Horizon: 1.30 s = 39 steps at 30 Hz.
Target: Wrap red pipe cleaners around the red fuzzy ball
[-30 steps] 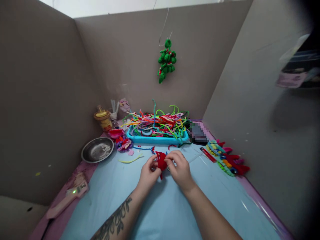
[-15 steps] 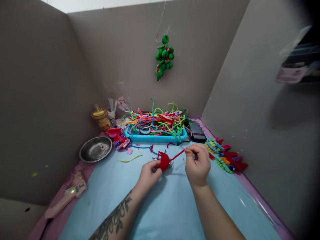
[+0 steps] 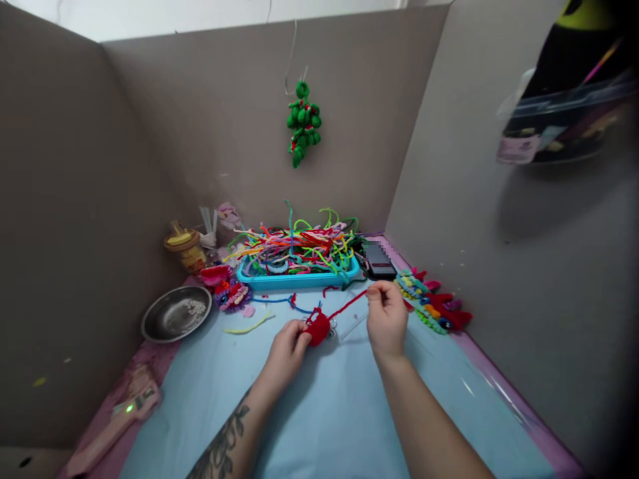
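My left hand point(image 3: 285, 347) pinches a small red pipe-cleaner bundle point(image 3: 318, 326) just above the light blue mat point(image 3: 329, 412). A loose red strand point(image 3: 348, 305) runs from the bundle up and to the right into my right hand point(image 3: 385, 319), whose fingers are pinched on its end. The strand is stretched taut between the two hands. A small clear or metallic object lies on the mat right behind the bundle, mostly hidden.
A blue tray point(image 3: 298, 277) piled with coloured pipe cleaners stands behind the hands. A steel bowl point(image 3: 176, 313), a yellow bottle point(image 3: 182, 247), a pink glue gun point(image 3: 117, 422), finished colourful figures point(image 3: 432, 305), a dark phone point(image 3: 378, 263) and a hanging green figure point(image 3: 302, 124) surround them. Cardboard walls enclose the desk.
My right hand moved away from the bundle to the right, drawing a red strand out taut. The left hand kept hold of the bundle. The view shifted slightly to the right.
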Available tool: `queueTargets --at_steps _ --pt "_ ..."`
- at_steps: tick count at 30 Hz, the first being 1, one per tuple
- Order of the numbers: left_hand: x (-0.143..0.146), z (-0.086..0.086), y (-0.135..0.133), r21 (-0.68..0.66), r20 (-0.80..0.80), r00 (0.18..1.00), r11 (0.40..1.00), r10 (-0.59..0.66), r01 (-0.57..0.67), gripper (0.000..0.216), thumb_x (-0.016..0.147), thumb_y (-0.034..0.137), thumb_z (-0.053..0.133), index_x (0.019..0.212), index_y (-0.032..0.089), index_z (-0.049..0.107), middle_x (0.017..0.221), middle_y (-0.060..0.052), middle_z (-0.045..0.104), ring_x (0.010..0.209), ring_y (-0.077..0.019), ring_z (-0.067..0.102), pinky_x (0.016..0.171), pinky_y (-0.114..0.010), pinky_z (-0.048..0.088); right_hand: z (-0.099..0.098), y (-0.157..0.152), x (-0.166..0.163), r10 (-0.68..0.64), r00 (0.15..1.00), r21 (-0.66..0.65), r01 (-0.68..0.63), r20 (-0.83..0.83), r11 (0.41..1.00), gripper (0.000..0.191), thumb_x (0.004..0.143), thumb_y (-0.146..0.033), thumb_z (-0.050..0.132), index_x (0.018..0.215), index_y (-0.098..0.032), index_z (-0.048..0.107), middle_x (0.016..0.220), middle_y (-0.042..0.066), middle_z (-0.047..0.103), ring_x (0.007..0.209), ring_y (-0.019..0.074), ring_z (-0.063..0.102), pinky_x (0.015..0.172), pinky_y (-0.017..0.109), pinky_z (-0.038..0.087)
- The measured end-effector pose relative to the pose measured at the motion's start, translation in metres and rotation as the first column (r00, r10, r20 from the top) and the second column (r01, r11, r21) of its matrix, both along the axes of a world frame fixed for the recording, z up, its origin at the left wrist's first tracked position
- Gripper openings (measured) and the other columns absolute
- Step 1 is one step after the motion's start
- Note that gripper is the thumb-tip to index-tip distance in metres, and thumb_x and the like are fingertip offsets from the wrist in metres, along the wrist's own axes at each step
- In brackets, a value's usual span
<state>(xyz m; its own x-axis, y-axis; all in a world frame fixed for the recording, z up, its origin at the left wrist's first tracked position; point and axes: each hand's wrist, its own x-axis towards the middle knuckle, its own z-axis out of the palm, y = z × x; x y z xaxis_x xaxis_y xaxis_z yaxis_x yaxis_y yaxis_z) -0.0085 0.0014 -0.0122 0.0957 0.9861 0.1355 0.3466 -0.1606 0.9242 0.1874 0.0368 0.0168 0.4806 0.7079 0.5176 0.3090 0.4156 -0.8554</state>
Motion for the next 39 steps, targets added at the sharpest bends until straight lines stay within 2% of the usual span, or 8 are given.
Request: queueTargets --at_steps 9,17,20,22,24,25,32,39 --pt "-0.001 0.01 0.0 0.081 -0.084 0.996 0.996 0.029 -0.022 0.015 0.079 0.029 0.052 0.071 0.019 0.06 0.072 -0.003 0.06 0.07 -0.0181 0.053 0.067 -0.027 0.038 0.004 -0.004 0.0 0.041 0.999 0.024 -0.04 -0.035 0.999 0.016 0.084 -0.033 0.05 0.076 -0.019 0.051 0.072 -0.001 0.048 0.068 0.0152 0.047 0.066 0.028 0.039" --pt "0.0 0.005 0.003 0.139 -0.074 0.981 0.976 0.179 -0.168 0.014 0.075 0.031 0.057 0.068 0.02 0.064 0.068 -0.003 0.059 0.068 -0.0186 0.052 0.066 -0.028 0.037 0.013 -0.02 -0.013 0.417 0.872 0.102 -0.404 -0.258 0.909 0.017 0.087 -0.036 0.05 0.079 -0.021 0.047 0.067 0.001 0.063 0.056 0.0137 0.053 0.056 0.027 0.043" --pt "-0.002 0.003 0.008 0.056 0.064 0.959 0.958 0.276 -0.28 0.018 0.076 0.035 0.057 0.069 0.019 0.063 0.068 -0.003 0.06 0.067 -0.018 0.052 0.065 -0.028 0.038 0.019 -0.035 -0.021 0.669 0.708 0.071 -0.673 -0.225 0.736 0.017 0.085 -0.036 0.053 0.077 -0.021 0.051 0.066 0.001 0.065 0.057 0.0145 0.057 0.056 0.027 0.045" --pt "-0.004 0.001 0.01 -0.034 0.22 0.926 0.951 0.308 -0.308 0.022 0.076 0.038 0.058 0.071 0.017 0.061 0.067 -0.002 0.061 0.065 -0.0161 0.053 0.063 -0.026 0.039 0.022 -0.045 -0.029 0.861 0.484 -0.108 -0.875 -0.159 0.472 0.013 0.084 -0.031 0.052 0.077 -0.02 0.055 0.07 0.002 0.066 0.061 0.0152 0.061 0.058 0.027 0.046" --pt "-0.006 0.0 0.012 -0.155 0.391 0.856 0.94 0.34 -0.303 0.025 0.073 0.04 0.062 0.071 0.016 0.059 0.064 0.0 0.06 0.059 -0.0129 0.051 0.059 -0.023 0.039 0.021 -0.051 -0.039 0.949 0.302 -0.368 -0.896 -0.089 0.25 0.011 0.082 -0.021 0.049 0.076 -0.02 0.058 0.072 0.001 0.067 0.066 0.0151 0.062 0.06 0.024 0.044" --pt "-0.007 -0.001 0.012 -0.224 0.468 0.809 0.933 0.356 -0.281 0.026 0.071 0.04 0.064 0.07 0.015 0.058 0.061 0.001 0.059 0.056 -0.0113 0.05 0.057 -0.022 0.038 0.019 -0.051 -0.044 0.964 0.266 -0.481 -0.847 -0.015 0.226 0.01 0.079 -0.018 0.05 0.074 -0.02 0.058 0.068 -0.001 0.065 0.064 0.0142 0.06 0.058 0.022 0.042" --pt "-0.01 0.007 0.014 -0.488 0.778 0.484 0.871 0.4 0.065 0.014 0.069 0.012 0.065 0.083 0.012 0.063 0.076 -0.005 0.069 0.065 -0.0134 0.063 0.064 -0.023 0.049 -0.007 -0.038 -0.059 0.899 0.382 -0.737 -0.541 0.213 0.405 0.006 0.075 -0.017 0.052 0.078 -0.018 0.057 0.068 -0.001 0.061 0.064 0.0124 0.053 0.056 0.02 0.031" --pt "-0.011 0.012 0.014 -0.579 0.764 0.366 0.815 0.531 0.028 0.016 0.085 0.016 0.051 0.091 0.01 0.064 0.081 -0.009 0.071 0.068 -0.015 0.067 0.062 -0.024 0.054 -0.012 -0.035 -0.058 0.874 0.435 -0.726 -0.526 0.218 0.443 0.003 0.074 -0.017 0.053 0.075 -0.019 0.055 0.067 -0.001 0.06 0.064 0.0127 0.053 0.055 0.02 0.031"
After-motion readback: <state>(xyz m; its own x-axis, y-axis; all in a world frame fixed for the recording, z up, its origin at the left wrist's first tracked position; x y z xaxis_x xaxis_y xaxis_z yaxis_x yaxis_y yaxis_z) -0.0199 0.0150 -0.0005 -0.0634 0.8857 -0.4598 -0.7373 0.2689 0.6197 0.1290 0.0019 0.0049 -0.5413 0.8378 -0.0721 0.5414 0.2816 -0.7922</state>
